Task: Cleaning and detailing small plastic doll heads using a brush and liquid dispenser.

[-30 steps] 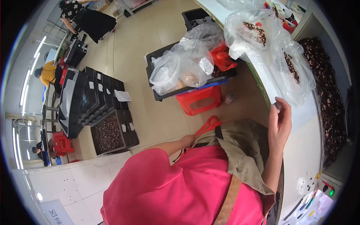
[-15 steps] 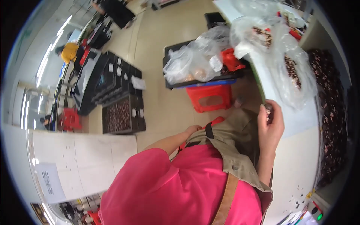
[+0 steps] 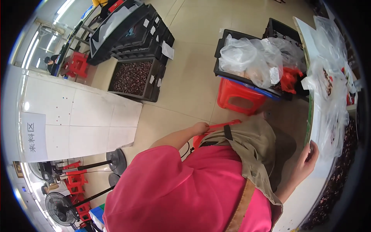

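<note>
My left hand [image 3: 201, 128] is closed on the edge of a red plastic stool [image 3: 224, 125] beside my hip; my body hides most of that stool. At the edge of the white worktable [image 3: 316, 50] on my right is my right hand [image 3: 308, 160], its fingers curled in. A small dark thing seems to sit in those fingers, too small to name. Just beyond that hand, clear plastic bags [image 3: 328, 116] lie on the table, some with small dark-and-pale pieces in them.
A black crate of clear bags [image 3: 243, 58] rests on a red stool [image 3: 241, 96] ahead. Stacked black crates [image 3: 143, 42] stand ahead left, near a crate of dark red pieces [image 3: 131, 77]. A white tiled partition [image 3: 85, 112] and standing fans [image 3: 62, 208] are at left.
My view has turned left, so the crates and table sit further right and the fans come into view. My left hand now shows plainly on the stool's edge; my right hand stays at the table edge.
</note>
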Action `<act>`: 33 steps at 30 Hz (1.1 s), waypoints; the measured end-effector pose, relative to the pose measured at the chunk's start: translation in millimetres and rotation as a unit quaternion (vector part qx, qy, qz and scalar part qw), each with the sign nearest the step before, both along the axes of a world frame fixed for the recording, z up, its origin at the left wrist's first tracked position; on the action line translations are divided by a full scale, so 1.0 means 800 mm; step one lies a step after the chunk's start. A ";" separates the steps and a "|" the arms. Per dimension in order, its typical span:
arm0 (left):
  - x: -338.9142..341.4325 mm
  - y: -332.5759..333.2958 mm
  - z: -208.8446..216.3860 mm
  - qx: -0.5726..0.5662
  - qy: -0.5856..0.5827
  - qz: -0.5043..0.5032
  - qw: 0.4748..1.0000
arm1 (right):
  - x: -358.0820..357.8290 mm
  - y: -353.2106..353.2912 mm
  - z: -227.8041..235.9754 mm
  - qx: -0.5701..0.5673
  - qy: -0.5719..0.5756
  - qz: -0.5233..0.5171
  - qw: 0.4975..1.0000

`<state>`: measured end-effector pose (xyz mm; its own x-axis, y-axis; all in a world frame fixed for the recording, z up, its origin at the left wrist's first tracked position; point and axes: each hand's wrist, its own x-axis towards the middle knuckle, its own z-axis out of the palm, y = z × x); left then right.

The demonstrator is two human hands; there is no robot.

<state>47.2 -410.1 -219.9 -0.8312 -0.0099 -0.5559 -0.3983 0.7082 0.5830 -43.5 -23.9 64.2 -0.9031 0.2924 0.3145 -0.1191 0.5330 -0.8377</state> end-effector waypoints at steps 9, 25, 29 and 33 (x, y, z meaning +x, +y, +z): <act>-0.096 0.029 0.008 0.101 0.230 0.072 0.965 | -0.012 -0.018 -0.001 0.066 -0.047 -0.010 0.997; -0.112 0.345 0.326 0.483 -0.066 -0.409 0.771 | 0.167 0.015 -0.041 -0.087 -0.062 -0.127 0.986; -0.099 0.378 0.339 0.449 -0.103 -0.436 0.773 | 0.199 0.019 -0.027 -0.114 -0.077 -0.186 0.973; -0.090 0.393 0.339 0.515 -0.142 -0.364 0.763 | 0.207 0.032 -0.012 -0.136 -0.080 -0.172 0.972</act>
<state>-24.8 -95.9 51.0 -0.2530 0.9606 -0.1155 -0.3329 0.0257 0.9426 122.3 2.0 54.6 -0.7685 0.6382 0.0458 0.1707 0.2735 -0.9466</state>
